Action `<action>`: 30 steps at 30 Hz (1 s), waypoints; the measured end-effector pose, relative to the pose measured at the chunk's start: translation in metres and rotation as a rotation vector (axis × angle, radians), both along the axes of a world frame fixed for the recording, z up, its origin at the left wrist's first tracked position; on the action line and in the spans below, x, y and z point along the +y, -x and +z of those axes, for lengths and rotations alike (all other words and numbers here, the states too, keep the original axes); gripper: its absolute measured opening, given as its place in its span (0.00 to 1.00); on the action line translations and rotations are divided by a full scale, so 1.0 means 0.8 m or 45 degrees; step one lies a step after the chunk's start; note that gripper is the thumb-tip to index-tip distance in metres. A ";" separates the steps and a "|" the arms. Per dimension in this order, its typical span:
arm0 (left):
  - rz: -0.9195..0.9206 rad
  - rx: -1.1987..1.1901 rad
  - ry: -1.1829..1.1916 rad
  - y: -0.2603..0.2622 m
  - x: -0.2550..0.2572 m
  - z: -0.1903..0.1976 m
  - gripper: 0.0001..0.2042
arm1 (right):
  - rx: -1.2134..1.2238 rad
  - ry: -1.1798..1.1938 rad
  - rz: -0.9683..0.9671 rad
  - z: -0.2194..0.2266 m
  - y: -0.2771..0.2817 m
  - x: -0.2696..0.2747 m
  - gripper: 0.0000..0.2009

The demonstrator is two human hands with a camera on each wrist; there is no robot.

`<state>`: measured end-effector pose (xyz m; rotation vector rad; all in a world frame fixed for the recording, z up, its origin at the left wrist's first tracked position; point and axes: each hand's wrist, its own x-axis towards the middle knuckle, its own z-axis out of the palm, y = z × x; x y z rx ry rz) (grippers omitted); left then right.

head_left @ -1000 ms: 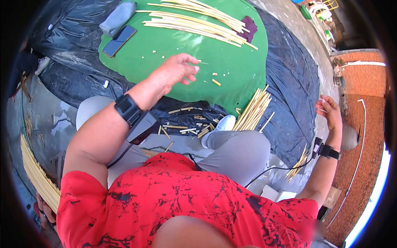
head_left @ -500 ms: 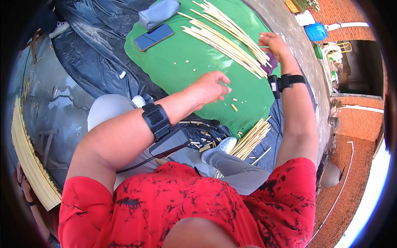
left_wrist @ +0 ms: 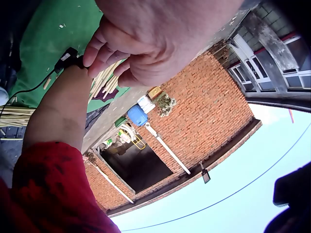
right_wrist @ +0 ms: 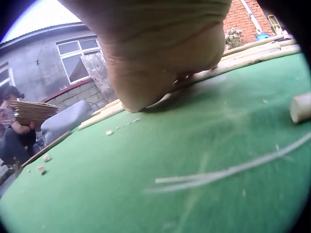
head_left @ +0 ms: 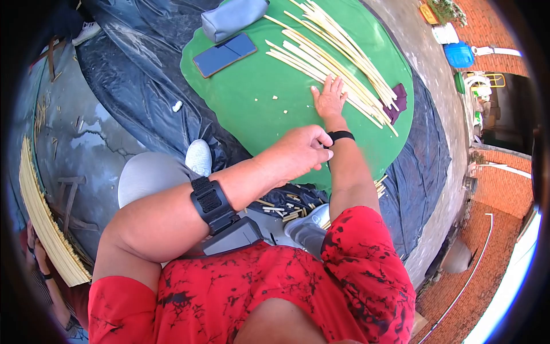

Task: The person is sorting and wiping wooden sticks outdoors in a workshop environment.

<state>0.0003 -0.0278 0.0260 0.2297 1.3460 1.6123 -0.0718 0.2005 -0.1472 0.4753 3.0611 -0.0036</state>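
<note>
In the head view my left hand [head_left: 295, 152] overlaps the right wrist, its fingers loosely bent; whether it touches the wristband [head_left: 342, 135] cannot be told. The left wrist view shows this hand [left_wrist: 150, 43] with no object visible in its fingers. Fingers spread, my right hand [head_left: 329, 102] lies palm down at the near edge of long pale sticks [head_left: 309, 67] on green cloth [head_left: 240, 103]. In the right wrist view the heel of that hand [right_wrist: 160, 53] is low over the cloth [right_wrist: 121, 170], and its fingertips are mostly hidden.
A phone [head_left: 224, 55] and a grey-blue pouch [head_left: 234, 20] lie left of the sticks, a dark purple cloth [head_left: 399, 103] at their right end. Short cut pieces [head_left: 292, 209] lie near the feet. Another person holds a stick bundle [right_wrist: 35, 112].
My right hand has swung in from the far right, past the sticks' right end, down to their near edge. My left hand has moved rightward and nearer the body. The view has shifted.
</note>
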 end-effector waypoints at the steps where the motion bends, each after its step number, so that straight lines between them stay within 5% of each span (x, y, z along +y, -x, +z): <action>1: 0.004 0.001 -0.010 -0.001 0.000 0.000 0.13 | 0.036 0.010 0.007 -0.004 -0.009 -0.005 0.35; 11: -0.032 0.012 -0.031 -0.016 -0.008 0.007 0.13 | 0.050 0.068 0.157 0.006 -0.084 -0.035 0.33; 14: -0.046 0.026 -0.029 -0.017 -0.006 0.008 0.13 | 0.080 0.227 0.140 0.018 -0.079 -0.029 0.32; 21: -0.059 0.044 0.017 -0.014 0.001 0.001 0.14 | 0.140 0.086 0.111 0.018 -0.039 0.005 0.30; 27: -0.042 0.028 0.005 -0.013 0.002 -0.001 0.13 | 0.247 -0.108 0.259 -0.003 -0.072 -0.009 0.28; 30: -0.056 -0.007 -0.005 -0.014 0.003 -0.003 0.13 | 0.219 0.027 0.305 0.008 -0.080 0.001 0.22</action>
